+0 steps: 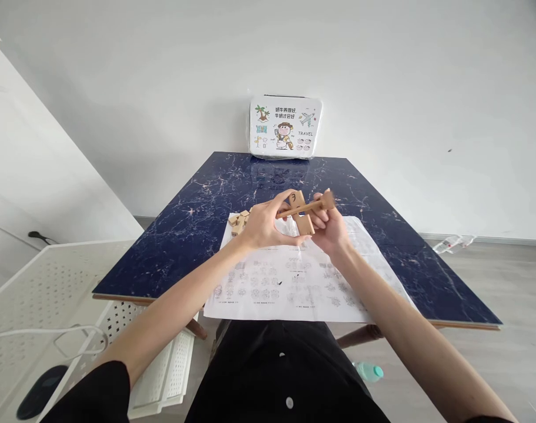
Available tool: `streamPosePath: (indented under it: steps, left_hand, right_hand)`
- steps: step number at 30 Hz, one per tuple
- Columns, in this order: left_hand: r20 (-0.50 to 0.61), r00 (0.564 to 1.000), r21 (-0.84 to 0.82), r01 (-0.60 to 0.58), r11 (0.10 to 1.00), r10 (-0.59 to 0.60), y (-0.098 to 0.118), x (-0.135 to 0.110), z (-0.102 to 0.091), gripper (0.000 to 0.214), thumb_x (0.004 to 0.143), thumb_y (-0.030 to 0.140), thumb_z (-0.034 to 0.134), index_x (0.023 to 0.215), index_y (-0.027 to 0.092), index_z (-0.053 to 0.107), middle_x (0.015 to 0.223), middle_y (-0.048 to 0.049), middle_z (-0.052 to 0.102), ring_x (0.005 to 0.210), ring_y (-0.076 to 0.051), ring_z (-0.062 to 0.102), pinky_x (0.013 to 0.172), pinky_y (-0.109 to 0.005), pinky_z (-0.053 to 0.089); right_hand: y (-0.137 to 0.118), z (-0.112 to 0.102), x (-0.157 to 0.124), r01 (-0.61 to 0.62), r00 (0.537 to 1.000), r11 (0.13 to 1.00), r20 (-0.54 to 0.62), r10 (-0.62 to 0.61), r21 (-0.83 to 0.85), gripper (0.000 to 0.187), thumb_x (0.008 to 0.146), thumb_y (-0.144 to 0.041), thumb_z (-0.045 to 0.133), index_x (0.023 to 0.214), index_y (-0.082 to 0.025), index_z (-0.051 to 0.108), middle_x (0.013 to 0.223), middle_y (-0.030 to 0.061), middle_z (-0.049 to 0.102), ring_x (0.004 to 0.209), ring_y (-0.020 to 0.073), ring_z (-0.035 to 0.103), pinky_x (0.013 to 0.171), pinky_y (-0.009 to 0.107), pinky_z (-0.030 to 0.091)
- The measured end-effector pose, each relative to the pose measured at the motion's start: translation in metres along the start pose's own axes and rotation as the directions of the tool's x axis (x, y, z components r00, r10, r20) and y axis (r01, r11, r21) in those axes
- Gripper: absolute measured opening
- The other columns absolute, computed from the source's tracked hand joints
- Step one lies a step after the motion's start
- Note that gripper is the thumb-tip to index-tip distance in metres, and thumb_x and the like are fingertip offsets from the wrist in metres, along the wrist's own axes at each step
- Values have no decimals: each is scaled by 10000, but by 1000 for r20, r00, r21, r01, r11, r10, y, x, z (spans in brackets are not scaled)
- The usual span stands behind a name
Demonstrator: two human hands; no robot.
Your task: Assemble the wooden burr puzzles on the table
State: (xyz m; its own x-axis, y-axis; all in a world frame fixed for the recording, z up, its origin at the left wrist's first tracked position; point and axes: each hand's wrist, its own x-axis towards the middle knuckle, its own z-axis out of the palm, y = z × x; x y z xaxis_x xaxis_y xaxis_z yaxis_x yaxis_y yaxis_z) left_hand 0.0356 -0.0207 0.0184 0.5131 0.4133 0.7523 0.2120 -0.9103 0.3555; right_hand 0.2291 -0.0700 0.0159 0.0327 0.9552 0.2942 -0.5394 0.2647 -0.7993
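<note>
Head view: both bare hands meet over the near half of a dark blue, marble-patterned table [175, 241], raised above a printed paper sheet [259, 312]. Left hand [264, 224] curves around a pale wooden block [304, 225], thumb below, index finger at the top, a firm hold between the two; dark mark on the block's upper part. Wooden bar [300, 210] lies aslant across the block's face, its thicker right end blurred. Right hand [330, 228] has fingers curled in at that end, gripping the bar narrowly; exact fingertip contact hard to make out. Whether bar and block interlock or only touch, cannot tell. Small heap of wooden pieces [238, 222] on the sheet's far left corner, just beside the left hand and partly hidden by it. Sheet carries rows of faint diagrams, overhangs the near table edge. Illustrated white case [285, 126], clear wrap around it, stands upright at the far edge against the wall [382, 76]. To the left, white perforated shelving [34, 288] with a looping pale cable [43, 333]. Below the table, a teal-capped bottle [368, 371].
</note>
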Motion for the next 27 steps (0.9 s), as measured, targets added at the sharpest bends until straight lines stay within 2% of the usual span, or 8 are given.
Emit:
streamPosePath:
  steps: [4,7,10,13,16,22,27]
  left_hand:
    - [24,996,56,84,995,-86,-13,-2,-2,1100,695,756,858,1585,229,484,1154,-96,822,866,-266,807,804,-398,663]
    - [-5,989,185,149,971,-151,-24,0,-5,1043,728,717,848,1564,210,485,1190,-114,822,928,-287,814,831,-406,650]
    - [-59,970,261,245,934,-238,-31,3,-9,1003,750,684,849,1541,187,486,1140,-108,837,920,-284,818,787,-381,637]
    - [-85,953,276,302,913,-290,-32,5,-13,969,762,670,852,1520,186,490,1062,-74,850,897,-267,821,762,-360,626]
    - [-84,954,289,300,909,-288,-30,5,-14,959,768,663,853,1523,200,485,1072,-63,853,929,-261,824,779,-354,624]
    - [-49,954,305,295,905,-294,-26,4,-13,1025,770,697,833,1569,171,464,1164,-106,838,1055,-292,817,845,-373,644]
    - [-33,964,331,261,907,-265,-27,3,-12,1063,763,752,823,1587,186,464,1219,-136,820,1038,-316,815,834,-396,651]
  right_hand:
    - [-3,-2,2,83,996,996,-15,-84,-36,452,926,-671,791,821,-274,603,540,-106,280,446,95,182,437,275,278]
    - [0,-2,4,141,980,977,-117,-161,-160,452,876,-680,838,849,-269,653,572,-91,380,467,85,240,436,275,254]
    - [5,-1,5,180,950,949,-206,-236,-259,436,831,-664,883,886,-273,699,594,-77,439,495,87,295,443,281,245]
    - [7,1,5,188,942,938,-217,-256,-290,427,826,-657,886,888,-271,714,611,-66,445,515,93,313,456,292,241]
    - [6,3,3,190,945,933,-200,-258,-305,412,845,-654,868,905,-274,720,621,-64,435,519,98,301,461,299,230]
    - [5,4,2,182,951,946,-195,-239,-270,390,850,-627,877,905,-269,732,633,-62,407,533,98,280,470,291,225]
    - [5,0,3,153,954,964,-223,-202,-218,397,846,-631,877,889,-269,722,633,-68,383,524,97,273,457,282,241]
